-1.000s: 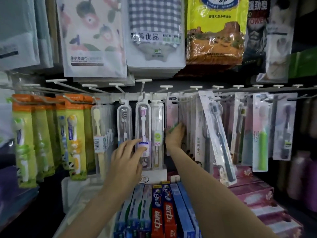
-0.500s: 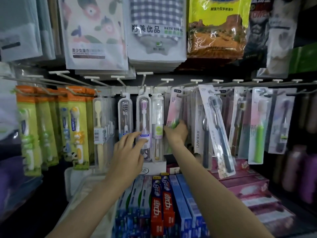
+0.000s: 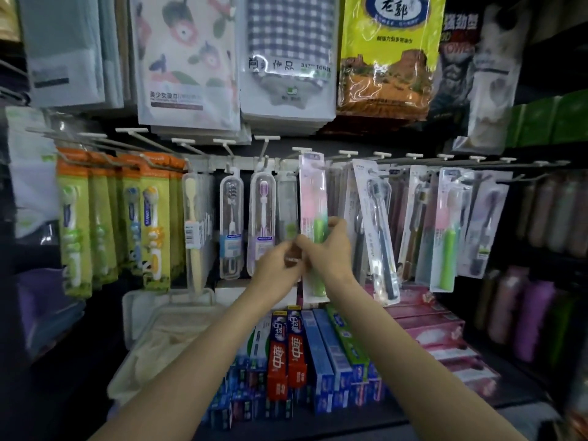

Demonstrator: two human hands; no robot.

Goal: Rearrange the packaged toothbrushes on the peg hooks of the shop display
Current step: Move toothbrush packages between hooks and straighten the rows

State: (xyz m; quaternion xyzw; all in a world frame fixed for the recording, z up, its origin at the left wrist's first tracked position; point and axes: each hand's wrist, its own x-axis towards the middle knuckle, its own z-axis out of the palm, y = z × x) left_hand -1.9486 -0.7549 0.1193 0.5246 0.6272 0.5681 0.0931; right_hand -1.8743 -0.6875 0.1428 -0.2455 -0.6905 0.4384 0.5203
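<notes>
A pink-and-green packaged toothbrush stands upright in front of the middle peg hooks. My right hand grips its lower half, fingers curled round the green handle. My left hand pinches the pack's left edge just beside the right hand. Clear toothbrush cases hang to the left, and a black toothbrush pack hangs tilted to the right. Whether the pink pack's hole sits on a hook is blurred.
Yellow-green children's toothbrush packs fill the left hooks. More packs hang at the right. Towel bags hang above. Toothpaste boxes lie on the shelf below, with a white tray at their left.
My right hand pulled the pink-and-green pack out of the row and holds it upright in front. My left hand moved right from the clear cases to the pack's edge.
</notes>
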